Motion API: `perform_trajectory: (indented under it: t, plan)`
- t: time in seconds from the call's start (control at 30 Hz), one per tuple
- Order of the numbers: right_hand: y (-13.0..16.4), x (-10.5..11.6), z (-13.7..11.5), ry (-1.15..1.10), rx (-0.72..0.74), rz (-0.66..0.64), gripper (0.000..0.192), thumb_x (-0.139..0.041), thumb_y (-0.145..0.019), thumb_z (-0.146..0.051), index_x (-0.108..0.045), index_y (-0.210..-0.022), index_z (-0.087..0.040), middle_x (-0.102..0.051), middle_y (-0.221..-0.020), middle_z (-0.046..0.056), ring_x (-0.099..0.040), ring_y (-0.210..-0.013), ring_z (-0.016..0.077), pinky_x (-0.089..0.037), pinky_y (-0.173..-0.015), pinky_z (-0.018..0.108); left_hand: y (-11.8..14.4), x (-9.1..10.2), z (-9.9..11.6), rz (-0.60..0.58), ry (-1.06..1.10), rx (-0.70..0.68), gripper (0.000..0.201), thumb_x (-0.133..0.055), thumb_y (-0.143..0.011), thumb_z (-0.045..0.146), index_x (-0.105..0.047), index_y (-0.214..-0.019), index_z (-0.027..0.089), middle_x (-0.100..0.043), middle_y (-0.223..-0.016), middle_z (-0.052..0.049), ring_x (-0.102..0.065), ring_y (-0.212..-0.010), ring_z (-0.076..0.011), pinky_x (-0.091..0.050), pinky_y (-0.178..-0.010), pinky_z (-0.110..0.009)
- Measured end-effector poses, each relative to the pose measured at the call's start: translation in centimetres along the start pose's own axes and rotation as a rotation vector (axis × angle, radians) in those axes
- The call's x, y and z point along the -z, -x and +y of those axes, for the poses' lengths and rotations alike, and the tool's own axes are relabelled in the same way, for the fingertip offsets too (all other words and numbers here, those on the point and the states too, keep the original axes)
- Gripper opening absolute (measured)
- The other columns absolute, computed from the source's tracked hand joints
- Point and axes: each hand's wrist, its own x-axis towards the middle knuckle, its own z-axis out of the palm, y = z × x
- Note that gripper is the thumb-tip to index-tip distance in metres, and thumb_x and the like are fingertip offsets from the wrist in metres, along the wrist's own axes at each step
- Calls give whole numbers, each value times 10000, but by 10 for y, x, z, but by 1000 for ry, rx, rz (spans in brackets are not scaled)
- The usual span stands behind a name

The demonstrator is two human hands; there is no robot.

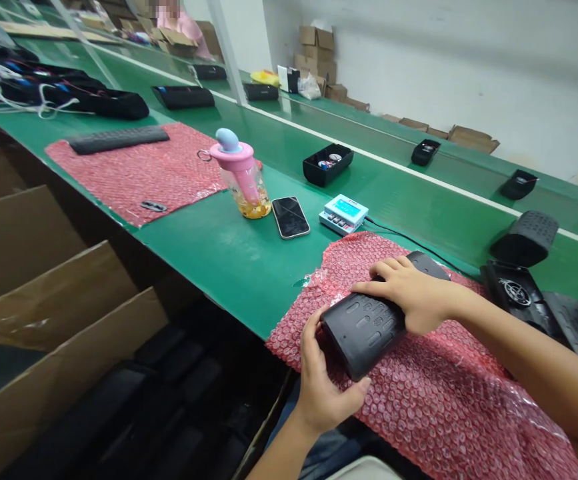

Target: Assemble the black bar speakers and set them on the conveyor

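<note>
A long black speaker housing (pixel 363 330) with embossed oval marks lies slantwise over pink bubble wrap (pixel 433 393). My left hand (pixel 321 380) grips its near end, thumb on one side and fingers on the other. Across its upper face rests my right hand (pixel 409 293), fingers bent over the far side; the housing's middle is hidden beneath it. Just beyond the wrap sits a small light-blue device with a screen (pixel 345 212), a black cable running from it. To its left lie a phone (pixel 291 217) and a pink-lidded bottle (pixel 243 177).
Black open housings (pixel 327 165) stand along the green table (pixel 209 267), more parts (pixel 516 293) at my right. Another bubble-wrap sheet (pixel 189 153) holds a black panel (pixel 119 139). Below the left edge is a cardboard box (pixel 63 287) with black pieces. A person (pixel 183 30) sits far off.
</note>
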Motion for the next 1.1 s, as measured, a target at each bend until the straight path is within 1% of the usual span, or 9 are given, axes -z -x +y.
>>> perform_trajectory:
  t: [0.37, 0.47, 0.57, 0.67, 0.73, 0.8, 0.97, 1.03, 1.1]
  plan:
    - [0, -6, 9, -122, 80, 12, 908, -644, -524, -220, -362, -1387, -189, -492, -1236, 160, -458, -1086, 335, -303, -931, 552, 0, 1, 2, -25, 35, 46, 900, -641, -611, 272, -180, -1380, 191, -397, -1277, -171, -419, -1240, -357, -380, -1012, -535]
    - [13, 10, 21, -308, 125, 68, 844, -615, -710, -384, -236, -1433, -166, -347, -1429, 155, -328, -1289, 307, -253, -1035, 506, 2, 0, -1, 0, 51, 45, 900, -648, -630, 289, -176, -1390, 187, -352, -1348, -190, -397, -1260, -357, -345, -1036, -548]
    - [24, 25, 32, -269, -72, 413, 597, -361, -918, -472, -226, -1429, -195, -290, -1479, 110, -212, -1367, 262, -195, -1079, 491, 2, -1, -5, -1, 89, 71, 916, -674, -638, 300, -175, -1396, 181, -346, -1367, -195, -387, -1275, -351, -320, -1052, -555]
    - [18, 16, 37, -37, -430, 766, 511, -302, -941, -477, -384, -1348, -181, -412, -1387, 136, -270, -1318, 312, -193, -1045, 551, 3, 0, -9, -8, 99, 52, 954, -716, -619, 292, -182, -1401, 172, -369, -1350, -196, -407, -1265, -344, -333, -1049, -540]
    - [5, -4, 38, 12, -661, 803, 455, -305, -940, -437, -524, -1194, -130, -528, -1220, 190, -406, -1179, 345, -297, -943, 551, 4, 0, -12, 1, 101, 46, 969, -724, -620, 287, -176, -1412, 180, -358, -1367, -193, -404, -1271, -339, -322, -1058, -537]
    - [-7, -24, 36, -4, -677, 773, 395, -316, -938, -377, -610, -978, -116, -612, -984, 176, -516, -975, 303, -376, -832, 462, 5, 2, -16, 3, 100, 60, 972, -721, -637, 287, -160, -1425, 194, -329, -1399, -188, -374, -1299, -334, -289, -1076, -541]
    - [0, -41, 29, -22, -482, 762, 375, -312, -930, -282, -632, -804, -132, -642, -815, 121, -554, -826, 224, -378, -799, 383, 7, 11, -32, 1, 2, 38, 1029, -763, -602, 324, -153, -1427, 234, -221, -1466, -168, -260, -1364, -352, -311, -1066, -542]
    - [15, -42, 21, -39, -302, 722, 317, -428, -896, -390, -650, -895, -163, -668, -918, 80, -570, -884, 192, -388, -842, 341, 5, 15, -37, -7, -33, 44, 967, -750, -618, 365, -208, -1407, 229, -262, -1442, -165, -304, -1342, -348, -330, -1058, -531]
    - [31, -46, 14, -57, -126, 662, 465, -563, -787, -509, -613, -1102, -170, -627, -1148, 82, -539, -1060, 203, -361, -941, 347, 4, 17, -38, -2, -45, 46, 907, -729, -634, 408, -253, -1383, 223, -297, -1415, -162, -336, -1320, -342, -345, -1052, -515]
